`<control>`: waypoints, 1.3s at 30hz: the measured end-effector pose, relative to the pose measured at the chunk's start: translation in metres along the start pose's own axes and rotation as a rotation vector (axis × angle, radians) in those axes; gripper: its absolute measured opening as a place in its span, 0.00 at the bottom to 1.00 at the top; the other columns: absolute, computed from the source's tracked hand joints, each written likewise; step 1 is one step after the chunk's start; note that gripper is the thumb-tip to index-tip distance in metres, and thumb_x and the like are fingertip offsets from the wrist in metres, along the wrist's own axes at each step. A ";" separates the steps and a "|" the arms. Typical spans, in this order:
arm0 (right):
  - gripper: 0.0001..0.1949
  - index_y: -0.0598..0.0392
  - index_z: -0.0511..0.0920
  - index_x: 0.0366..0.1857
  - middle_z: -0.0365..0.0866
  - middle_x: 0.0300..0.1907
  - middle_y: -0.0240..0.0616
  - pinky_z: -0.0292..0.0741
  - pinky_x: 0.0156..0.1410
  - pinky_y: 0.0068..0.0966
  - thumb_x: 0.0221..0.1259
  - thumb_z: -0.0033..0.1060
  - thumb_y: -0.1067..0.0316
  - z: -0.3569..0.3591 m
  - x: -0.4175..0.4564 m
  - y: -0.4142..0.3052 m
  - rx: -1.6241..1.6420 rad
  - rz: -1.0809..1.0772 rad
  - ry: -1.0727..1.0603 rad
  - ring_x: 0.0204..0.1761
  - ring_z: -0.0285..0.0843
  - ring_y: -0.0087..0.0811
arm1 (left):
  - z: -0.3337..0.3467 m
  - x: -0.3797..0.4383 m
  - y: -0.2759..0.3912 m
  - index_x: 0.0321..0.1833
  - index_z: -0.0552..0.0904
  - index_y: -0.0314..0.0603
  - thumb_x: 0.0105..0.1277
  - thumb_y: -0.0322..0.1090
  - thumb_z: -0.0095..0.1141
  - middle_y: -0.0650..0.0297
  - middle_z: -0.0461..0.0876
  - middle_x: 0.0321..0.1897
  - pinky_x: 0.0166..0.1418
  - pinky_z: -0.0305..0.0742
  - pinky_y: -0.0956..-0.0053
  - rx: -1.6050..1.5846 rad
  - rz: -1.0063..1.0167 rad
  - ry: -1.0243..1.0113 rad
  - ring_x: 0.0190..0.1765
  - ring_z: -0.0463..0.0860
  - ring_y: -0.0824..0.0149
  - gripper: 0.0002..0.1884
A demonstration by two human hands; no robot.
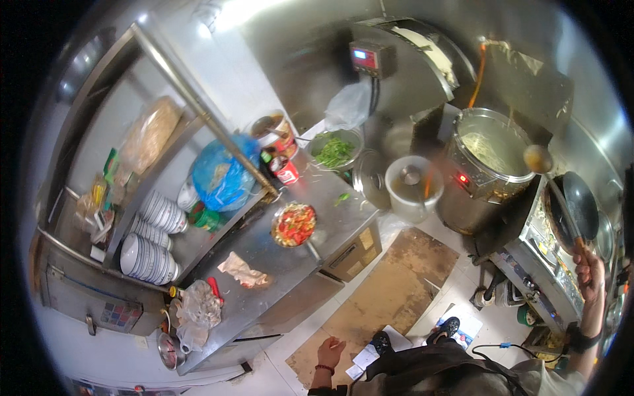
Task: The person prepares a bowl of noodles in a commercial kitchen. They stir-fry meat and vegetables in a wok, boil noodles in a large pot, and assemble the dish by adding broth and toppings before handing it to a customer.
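Observation:
My right hand (589,274) grips the wooden handle end of a metal ladle (564,204). The ladle's bowl, yellowish brown, hangs by the right rim of a steel noodle cooker (453,141). Pale noodles (480,151) lie in its cloudy water. Beneath the ladle's shaft, a dark wok (579,210) sits on the stove at the right. My left hand (331,352), a beaded bracelet at its wrist, hangs low above the floor mat. Nothing shows in it, and its curled fingers are too small to judge. A metal bowl of chopped red and pale food (294,225) rests on the steel counter.
Across the counter (317,195) stand a bowl of green leaves (334,150) and a sauce tub (272,131). A crumpled cloth (242,270) lies nearer. Stacked bowls (148,260) fill the left shelf. A white bucket (413,185) stands before the cooker. Cardboard (396,277) covers the floor.

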State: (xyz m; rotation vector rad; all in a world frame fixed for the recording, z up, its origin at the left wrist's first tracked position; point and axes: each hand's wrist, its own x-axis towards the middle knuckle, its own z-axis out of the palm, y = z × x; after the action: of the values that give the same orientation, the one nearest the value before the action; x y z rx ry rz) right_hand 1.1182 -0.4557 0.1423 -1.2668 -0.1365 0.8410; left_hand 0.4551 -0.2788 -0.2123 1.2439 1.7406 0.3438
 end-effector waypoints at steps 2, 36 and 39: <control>0.15 0.66 0.70 0.54 0.74 0.33 0.36 0.60 0.12 0.04 0.72 0.43 0.65 0.066 -0.023 0.019 0.025 0.102 -0.063 0.17 0.64 0.12 | -0.016 -0.003 -0.019 0.56 0.77 0.30 0.55 0.45 0.69 0.51 0.84 0.45 0.53 0.78 0.71 -0.100 -0.021 -0.011 0.49 0.84 0.62 0.31; 0.11 0.64 0.74 0.33 0.74 0.20 0.38 0.71 0.22 0.27 0.67 0.49 0.65 0.454 -0.032 0.262 -1.015 0.037 -0.878 0.17 0.73 0.29 | -0.113 -0.099 -0.175 0.55 0.75 0.27 0.55 0.42 0.70 0.48 0.83 0.45 0.45 0.82 0.68 -0.168 -0.171 0.340 0.45 0.85 0.58 0.30; 0.10 0.65 0.74 0.35 0.79 0.25 0.51 0.75 0.30 0.36 0.62 0.52 0.67 0.429 -0.018 0.280 -1.270 -0.824 -0.953 0.25 0.79 0.46 | -0.115 -0.091 -0.181 0.55 0.75 0.28 0.54 0.43 0.70 0.48 0.84 0.44 0.46 0.82 0.67 -0.055 -0.129 0.332 0.44 0.86 0.57 0.31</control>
State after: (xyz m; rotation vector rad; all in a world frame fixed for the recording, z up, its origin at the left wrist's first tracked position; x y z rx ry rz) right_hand 0.7453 -0.1165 0.0465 -1.5785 -2.0623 0.4989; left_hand 0.2598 -0.4050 -0.2272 1.0729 2.0675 0.5422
